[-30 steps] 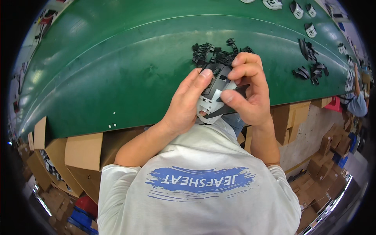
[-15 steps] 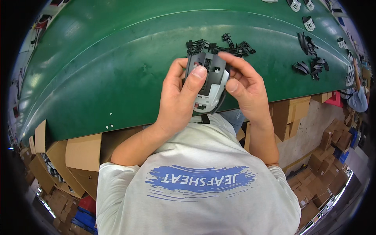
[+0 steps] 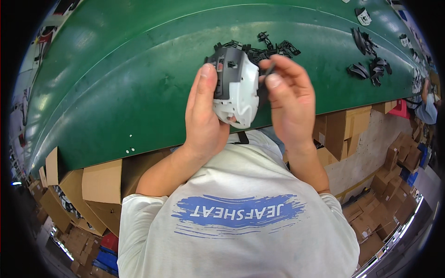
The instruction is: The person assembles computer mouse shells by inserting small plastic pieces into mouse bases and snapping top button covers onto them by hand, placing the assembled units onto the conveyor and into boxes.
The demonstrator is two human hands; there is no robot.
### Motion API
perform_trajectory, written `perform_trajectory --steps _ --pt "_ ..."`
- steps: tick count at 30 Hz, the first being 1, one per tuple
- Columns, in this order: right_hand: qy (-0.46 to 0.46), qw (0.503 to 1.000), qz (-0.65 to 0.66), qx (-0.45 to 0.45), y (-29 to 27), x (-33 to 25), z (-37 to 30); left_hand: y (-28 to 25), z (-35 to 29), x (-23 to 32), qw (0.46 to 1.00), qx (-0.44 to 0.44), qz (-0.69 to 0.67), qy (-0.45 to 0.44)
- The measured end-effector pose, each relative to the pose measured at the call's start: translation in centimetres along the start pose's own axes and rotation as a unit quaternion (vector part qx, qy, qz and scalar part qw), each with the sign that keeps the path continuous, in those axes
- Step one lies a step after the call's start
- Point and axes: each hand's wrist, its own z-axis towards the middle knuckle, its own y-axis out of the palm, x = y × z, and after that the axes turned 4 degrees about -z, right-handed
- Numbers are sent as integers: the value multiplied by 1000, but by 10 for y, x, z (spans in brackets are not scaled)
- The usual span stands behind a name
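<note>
My left hand is wrapped round a white and dark-grey plastic shell, rounded and with several cut-outs, and holds it above the table's near edge. The thumb lies along the shell's dark left part; the other fingers are mostly hidden behind it. To the right of the shell, my right hand pinches a dark curved plastic piece between thumb and fingers. That piece runs down close beside the shell's white side; whether the two touch I cannot tell. Small black plastic frames lie in a heap just beyond the hands.
The green table curves across the view. Black curved parts and white-and-black parts lie at its right. Open cardboard boxes stand below the near edge. Another person is at the far right.
The shell has tilted and moved slightly left, turning its white side into view. My right hand has drawn away from it with the dark curved piece pinched in its fingers.
</note>
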Motion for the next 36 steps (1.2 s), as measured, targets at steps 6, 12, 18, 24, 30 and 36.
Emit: perform_trajectory --steps 6,12,18,24,30,36 --pt "-59 997 -17 -48 13 -16 -5 -13 6 -2 996 -4 91 13" --pt "-168 981 -95 -4 21 4 -5 -2 -3 -8 995 -13 85 49" --pt "-123 989 -76 -38 13 5 -11 -4 -10 -6 994 -35 95 49" --pt "-180 961 -206 -27 24 9 -10 -2 -14 -10 961 -95 212 152" --pt "-118 975 -128 -139 23 7 -12 -4 -16 -29 955 -88 196 207" --pt "7 989 -22 -145 15 6 -16 -12 -12 -25 935 -95 284 189"
